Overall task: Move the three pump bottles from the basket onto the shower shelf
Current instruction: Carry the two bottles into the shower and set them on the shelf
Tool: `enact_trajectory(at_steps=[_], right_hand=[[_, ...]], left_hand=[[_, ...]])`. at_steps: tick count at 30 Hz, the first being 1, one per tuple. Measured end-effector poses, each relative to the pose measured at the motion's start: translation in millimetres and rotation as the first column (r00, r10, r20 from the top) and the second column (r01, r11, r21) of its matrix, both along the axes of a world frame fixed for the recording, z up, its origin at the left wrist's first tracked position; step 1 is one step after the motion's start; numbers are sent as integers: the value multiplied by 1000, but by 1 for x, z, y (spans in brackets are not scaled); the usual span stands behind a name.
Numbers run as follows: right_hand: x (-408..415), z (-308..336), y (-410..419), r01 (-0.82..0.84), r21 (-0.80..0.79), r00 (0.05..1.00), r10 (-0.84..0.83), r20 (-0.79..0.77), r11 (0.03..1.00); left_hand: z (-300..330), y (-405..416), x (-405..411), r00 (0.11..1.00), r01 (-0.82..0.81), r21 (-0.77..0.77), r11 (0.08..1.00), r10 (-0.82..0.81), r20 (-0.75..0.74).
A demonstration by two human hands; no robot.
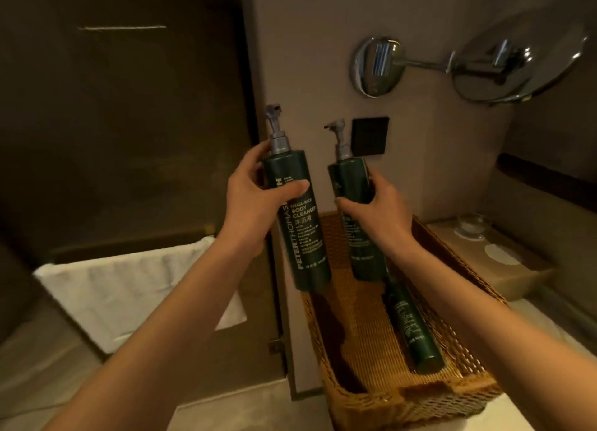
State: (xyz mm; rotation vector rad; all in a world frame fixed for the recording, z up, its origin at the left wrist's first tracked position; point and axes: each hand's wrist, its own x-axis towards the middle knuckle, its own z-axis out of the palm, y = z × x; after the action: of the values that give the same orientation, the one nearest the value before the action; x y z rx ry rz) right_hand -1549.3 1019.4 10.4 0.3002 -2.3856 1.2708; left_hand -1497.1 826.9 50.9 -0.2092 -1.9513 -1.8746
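My left hand [250, 201] grips a dark green pump bottle [302, 236] labelled body cleanser, held upright above the left end of the basket. My right hand [376, 214] grips a second dark green pump bottle [350, 185], also upright, over the basket's far end. A third green bottle [413, 327] lies on its side inside the woven wicker basket [361, 398], partly hidden under my right forearm. No shower shelf is visible in this view.
A white towel [122, 295] hangs over a ledge at the left. On the wall are a round swing-arm mirror [517, 59] and a dark switch plate [370, 135]. A tissue box [497, 262] and glass dish [473, 225] sit right of the basket.
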Motion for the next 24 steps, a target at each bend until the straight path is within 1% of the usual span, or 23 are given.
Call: enact_trajectory(at_steps=[3,5,8,13,16,20,24], right_hand=[[33,23,-38,-158,-88,983,148,-108,984],[55,27,-66,-253,-119,964,238,-122,960],[84,20,-111,-357,-90,932,349,-99,930],[126,-4,-189,-511,-38,858,506,-85,859],[146,-8,-239,-587,-18,807,584,-90,809],[176,3,-314,-722,-46,691,718,-78,690],[211,7,-399,-773,-81,634,770,-73,629]], left_hand=[[10,-43,48,994,-103,-15,995,103,-23],[7,-75,81,984,-177,-36,983,176,-33],[-6,-119,129,940,-342,-70,937,341,-26],[-39,-188,203,822,-567,-68,821,569,23],[-44,-229,243,758,-649,-73,757,652,27],[-39,-289,289,693,-717,-106,689,721,1],[-30,-354,333,646,-758,-128,639,763,-19]])
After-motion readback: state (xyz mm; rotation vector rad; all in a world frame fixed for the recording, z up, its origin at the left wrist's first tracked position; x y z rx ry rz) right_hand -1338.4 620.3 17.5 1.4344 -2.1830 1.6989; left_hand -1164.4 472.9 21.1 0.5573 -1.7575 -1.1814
